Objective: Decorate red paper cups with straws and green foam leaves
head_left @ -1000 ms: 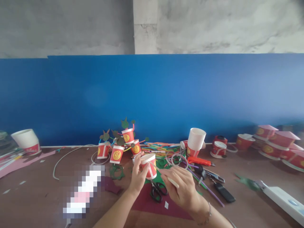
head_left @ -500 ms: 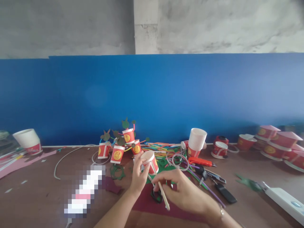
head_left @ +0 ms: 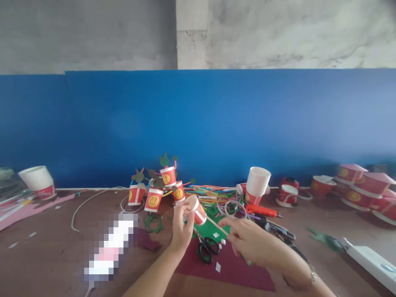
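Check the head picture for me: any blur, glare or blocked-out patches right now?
Head view, left: a pixelated patch blots out detail; head view, far right: the pink-topped cups look soft; head view, back: the blue panel turns paler toward the right, without harsh glare; head view, centre: the cup in the left hand and the scissors read fairly clearly.

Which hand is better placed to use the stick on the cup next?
Likely the right hand: it grips the stick, far end near the cup; the left hand holds the cup.
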